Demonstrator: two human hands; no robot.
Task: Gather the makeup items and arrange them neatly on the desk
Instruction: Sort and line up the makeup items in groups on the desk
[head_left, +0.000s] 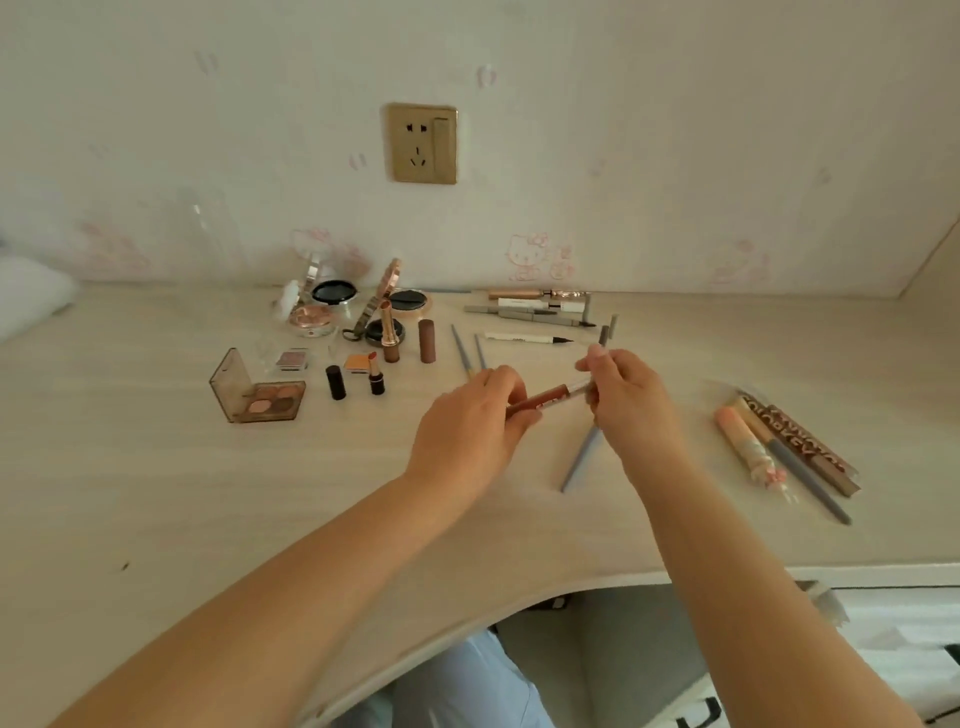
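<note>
My left hand (470, 421) and my right hand (626, 400) both grip a brown-red pencil (553, 396) above the middle of the desk (156, 493). My right hand also holds a grey-blue pencil (582, 460) that slants down to the desk. Two more grey pencils (467, 351) lie just behind my left hand. An open eyeshadow palette (260, 397), lipsticks (376, 374) and open compacts (332, 293) sit at the left back. Eyeliner pens (530, 312) lie in a row at the back.
A bunch of pencils and tubes (784, 447) lies at the right on a clear wrapper. A gold wall socket (422, 143) is on the wall behind. The desk's curved front edge (519, 608) runs above my lap. White cloth (31, 296) lies at far left.
</note>
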